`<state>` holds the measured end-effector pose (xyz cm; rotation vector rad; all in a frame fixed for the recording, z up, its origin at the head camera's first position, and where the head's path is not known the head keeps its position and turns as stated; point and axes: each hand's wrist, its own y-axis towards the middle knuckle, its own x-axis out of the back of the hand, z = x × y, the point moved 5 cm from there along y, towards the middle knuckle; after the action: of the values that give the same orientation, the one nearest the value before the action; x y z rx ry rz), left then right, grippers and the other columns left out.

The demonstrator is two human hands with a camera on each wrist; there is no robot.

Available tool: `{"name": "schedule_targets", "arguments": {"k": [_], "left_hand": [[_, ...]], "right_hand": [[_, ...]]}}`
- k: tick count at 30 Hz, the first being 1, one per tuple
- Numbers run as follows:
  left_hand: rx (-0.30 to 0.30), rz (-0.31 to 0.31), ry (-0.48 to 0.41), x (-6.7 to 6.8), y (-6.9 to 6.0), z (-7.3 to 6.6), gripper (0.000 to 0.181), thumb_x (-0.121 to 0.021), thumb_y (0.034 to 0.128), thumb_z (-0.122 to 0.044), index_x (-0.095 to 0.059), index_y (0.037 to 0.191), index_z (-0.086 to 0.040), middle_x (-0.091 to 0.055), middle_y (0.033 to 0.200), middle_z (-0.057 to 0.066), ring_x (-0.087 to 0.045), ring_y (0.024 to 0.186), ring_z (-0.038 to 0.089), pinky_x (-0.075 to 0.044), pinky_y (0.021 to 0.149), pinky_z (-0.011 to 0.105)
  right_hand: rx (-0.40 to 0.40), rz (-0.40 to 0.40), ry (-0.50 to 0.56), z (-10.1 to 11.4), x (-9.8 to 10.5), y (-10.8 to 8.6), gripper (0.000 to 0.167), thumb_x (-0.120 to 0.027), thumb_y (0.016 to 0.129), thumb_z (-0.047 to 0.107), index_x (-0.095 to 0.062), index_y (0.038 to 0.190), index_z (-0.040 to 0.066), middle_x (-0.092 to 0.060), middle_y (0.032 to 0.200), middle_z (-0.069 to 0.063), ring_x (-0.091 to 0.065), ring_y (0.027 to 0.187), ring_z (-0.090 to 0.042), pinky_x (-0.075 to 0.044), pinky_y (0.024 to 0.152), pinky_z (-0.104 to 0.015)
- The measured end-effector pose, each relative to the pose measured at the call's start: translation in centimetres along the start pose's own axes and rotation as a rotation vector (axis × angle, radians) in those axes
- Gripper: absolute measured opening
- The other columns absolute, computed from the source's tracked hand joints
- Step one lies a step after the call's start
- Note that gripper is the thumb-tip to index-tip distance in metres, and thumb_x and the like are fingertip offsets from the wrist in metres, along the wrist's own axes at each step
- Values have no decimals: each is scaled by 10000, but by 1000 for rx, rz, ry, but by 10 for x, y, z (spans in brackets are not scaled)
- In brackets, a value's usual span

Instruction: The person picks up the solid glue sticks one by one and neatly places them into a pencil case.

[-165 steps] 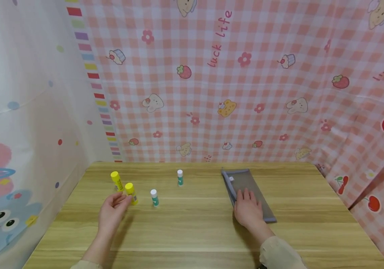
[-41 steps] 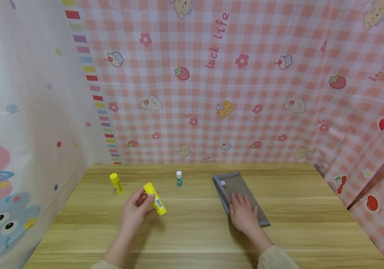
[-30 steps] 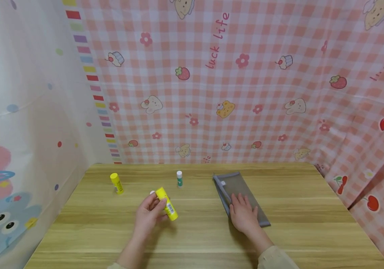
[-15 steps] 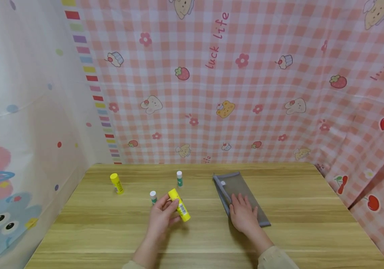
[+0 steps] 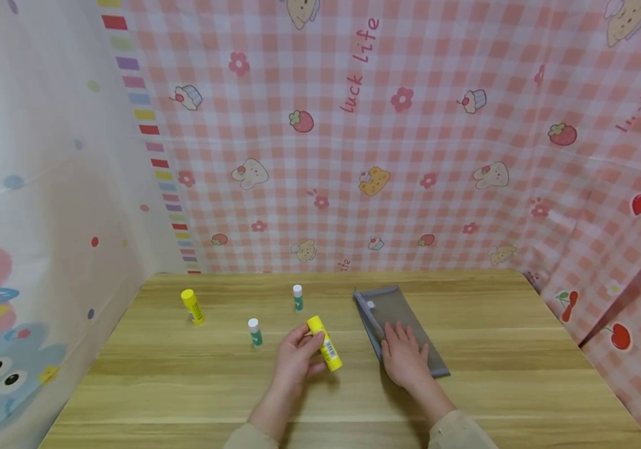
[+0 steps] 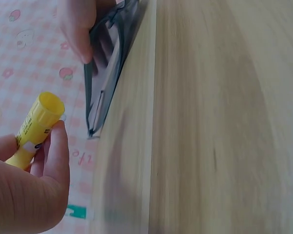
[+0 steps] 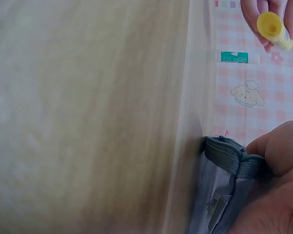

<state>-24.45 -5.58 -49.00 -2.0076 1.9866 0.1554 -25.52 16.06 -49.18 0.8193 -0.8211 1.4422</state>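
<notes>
Head view: left hand [image 5: 296, 358] pinches the yellow glue stick [image 5: 325, 343], tilted, left of the grey pouch [image 5: 401, 305]; right hand [image 5: 407, 358] lies straight-fingered on that pouch, thumb hold undetermined; relaxed fingertips could drop the stick. Left wrist view: the pouch's mouth gapes, liable to sag should the right hand lift. Right wrist view: the stick appears smooth, cylindrical, round end showing

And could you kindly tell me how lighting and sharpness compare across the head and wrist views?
Head: even light, fairly crisp, soft shadows beside the left hand and right hand on the table; left wrist: hazy, lettering on the held yellow glue stick too soft to read; right wrist: table grain smeared, while the tag on the gray pouch looks sharper.
</notes>
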Motion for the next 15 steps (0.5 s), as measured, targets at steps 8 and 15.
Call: {"name": "schedule_targets", "arguments": {"k": [8,15], "left_hand": [[29,-4,22,-16,6,11,478,-658,949,-104,-492,1352,93,-667,945,44,-650,801,170,-612,657,405],[63,-23,25,-28,11,20,511,-671,935,-109,-482,1361,99,-678,1027,111,-655,790,182,-611,651,424]], "right_hand": [[-5,2,2,0,-1,-1,467,-417,1038,175,-427,1459,-27,-311,1522,-301,-210,1410,-507,-91,1053,-787],[1,-6,6,0,0,-1,467,-416,1038,177,-429,1456,-30,-319,1517,-303,-212,1408,-512,-95,1050,-789]]}}
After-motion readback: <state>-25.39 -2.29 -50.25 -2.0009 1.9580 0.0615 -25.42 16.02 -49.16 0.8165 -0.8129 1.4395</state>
